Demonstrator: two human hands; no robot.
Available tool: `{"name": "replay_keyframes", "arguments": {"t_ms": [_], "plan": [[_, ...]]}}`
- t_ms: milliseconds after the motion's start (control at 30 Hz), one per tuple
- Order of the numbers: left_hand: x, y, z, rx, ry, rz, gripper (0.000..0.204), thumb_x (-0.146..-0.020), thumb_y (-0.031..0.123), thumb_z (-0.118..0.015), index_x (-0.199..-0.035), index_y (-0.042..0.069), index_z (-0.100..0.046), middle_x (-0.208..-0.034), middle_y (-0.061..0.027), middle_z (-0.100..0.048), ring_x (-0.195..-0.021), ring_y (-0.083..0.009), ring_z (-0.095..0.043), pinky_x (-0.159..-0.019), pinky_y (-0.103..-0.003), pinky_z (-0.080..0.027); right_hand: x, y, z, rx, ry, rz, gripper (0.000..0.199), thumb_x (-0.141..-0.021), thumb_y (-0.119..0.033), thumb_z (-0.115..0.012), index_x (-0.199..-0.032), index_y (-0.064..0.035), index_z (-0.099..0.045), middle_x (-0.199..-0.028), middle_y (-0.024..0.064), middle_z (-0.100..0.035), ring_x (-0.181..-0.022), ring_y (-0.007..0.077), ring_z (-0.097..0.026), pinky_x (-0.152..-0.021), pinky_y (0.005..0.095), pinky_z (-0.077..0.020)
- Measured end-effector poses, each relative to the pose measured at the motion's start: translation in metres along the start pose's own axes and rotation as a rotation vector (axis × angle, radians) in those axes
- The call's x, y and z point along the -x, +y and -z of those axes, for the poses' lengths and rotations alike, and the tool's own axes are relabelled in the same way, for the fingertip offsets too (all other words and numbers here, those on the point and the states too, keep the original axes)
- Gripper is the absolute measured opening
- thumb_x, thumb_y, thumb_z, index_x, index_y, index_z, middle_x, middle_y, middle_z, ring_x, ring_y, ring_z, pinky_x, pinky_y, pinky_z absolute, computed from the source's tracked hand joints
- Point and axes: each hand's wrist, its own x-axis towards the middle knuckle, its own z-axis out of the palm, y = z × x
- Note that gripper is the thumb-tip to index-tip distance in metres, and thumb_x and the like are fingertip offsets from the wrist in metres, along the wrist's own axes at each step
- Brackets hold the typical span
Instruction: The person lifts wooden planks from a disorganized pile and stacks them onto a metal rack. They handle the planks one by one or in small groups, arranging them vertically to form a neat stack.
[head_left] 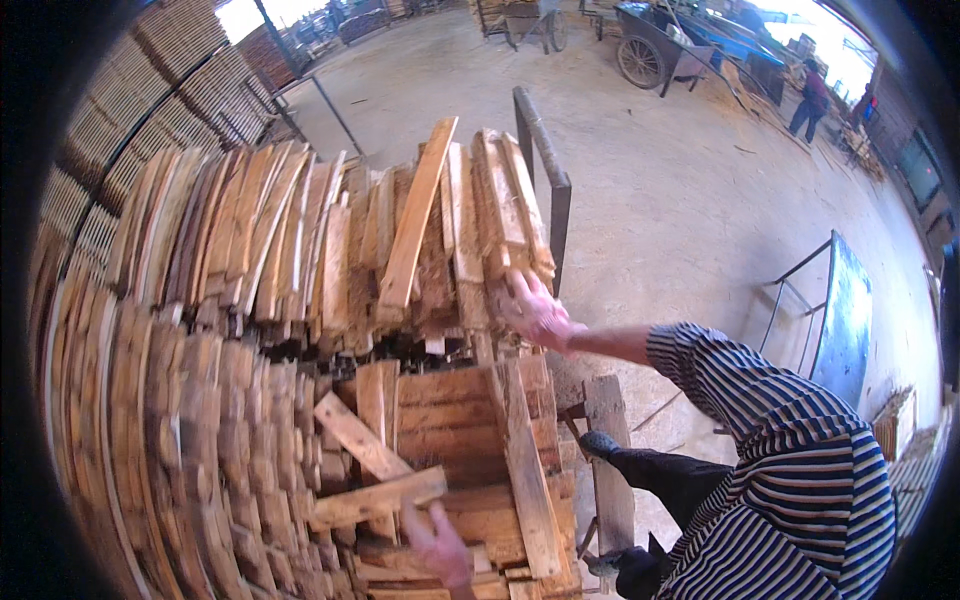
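Note:
My right hand [542, 314] reaches across to the near end of the board stack [517, 205] on the right side of the pile. Its outstretched fingers touch the board ends and are spread a little. Lower down, my left hand [440, 548], blurred by motion, is just below the end of a short loose board [385, 498]. Its fingers look apart, and I see nothing between them. Another loose board [360, 436] slants under that one, across an upright piece. A longer board [530, 470] leans along the right side of the lower wood.
Tall rows of stacked boards [190, 440] fill the left. A metal post frame [545, 150] stands beside the pile. To the right are a blue-topped metal stand [845, 320] and a narrow wooden bench [608, 460]. Carts [650, 50] and a distant person [812, 100] are farther back.

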Motion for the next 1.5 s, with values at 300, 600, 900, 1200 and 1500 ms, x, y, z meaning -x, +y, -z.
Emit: {"name": "replay_keyframes", "arguments": {"t_ms": [300, 600, 900, 1200, 1500], "plan": [[-0.235, 0.093, -0.339, -0.423, -0.308, -0.406, 0.114, -0.076, 0.080, -0.060, -0.155, 0.002, -0.036, -0.144, -0.0251, -0.053, -0.107, -0.0331, -0.063, -0.092, -0.044, -0.050, -0.203, 0.041, 0.030, -0.307, 0.054, -0.527, 0.123, -0.078, -0.050, -0.081, -0.160, 0.0009, -0.005, -0.162, 0.0297, -0.013, -0.149, 0.0459, -0.020, -0.123, 0.0446, -0.0259], [-0.216, 0.193, -0.414, -0.703, -0.183, -0.212, 0.136, -0.053, 0.050, -0.097, -0.157, 0.002, -0.023, -0.152, -0.0258, -0.042, -0.138, -0.0417, -0.044, -0.117, -0.048, -0.036, -0.228, 0.085, 0.038, -0.691, 0.121, -0.508, 0.126, -0.066, -0.025, -0.085, -0.161, -0.0025, -0.005, -0.144, 0.0275, -0.046, -0.129, 0.0350, -0.053, -0.107, 0.0381, -0.0465], [-0.235, 0.190, -0.402, -0.548, -0.342, -0.154, 0.130, -0.051, 0.053, -0.094, -0.150, -0.006, -0.034, -0.143, -0.0259, -0.051, -0.129, -0.0368, -0.055, -0.109, -0.041, -0.046, -0.216, 0.016, 0.084, -0.065, -0.086, -0.645, 0.100, -0.082, -0.025, -0.065, -0.161, -0.0059, -0.007, -0.150, 0.0269, -0.046, -0.136, 0.0338, -0.052, -0.113, 0.0494, -0.0424], [-0.232, 0.185, -0.405, -0.731, -0.285, -0.209, 0.128, -0.052, 0.062, -0.092, -0.146, -0.005, -0.039, -0.137, -0.0250, -0.057, -0.118, -0.0345, -0.064, -0.097, -0.044, -0.055, -0.250, 0.076, 0.024, -0.516, -0.044, -0.802, 0.110, -0.073, -0.023, -0.078, -0.162, -0.0197, -0.013, -0.143, 0.0307, -0.048, -0.130, 0.0441, -0.054, -0.106, 0.0506, -0.0479], [-0.199, 0.188, -0.351, -0.306, -0.264, -0.190, 0.120, -0.057, 0.045, -0.094, -0.150, -0.002, -0.034, -0.132, -0.0241, -0.060, -0.112, -0.0355, -0.066, -0.093, -0.040, -0.056, -0.137, 0.030, 0.065, -0.445, -0.123, -0.640, 0.086, -0.091, -0.048, -0.058, -0.157, -0.0048, -0.023, -0.137, 0.0326, -0.054, -0.129, 0.0436, -0.055, -0.108, 0.0487, -0.0440]]}}
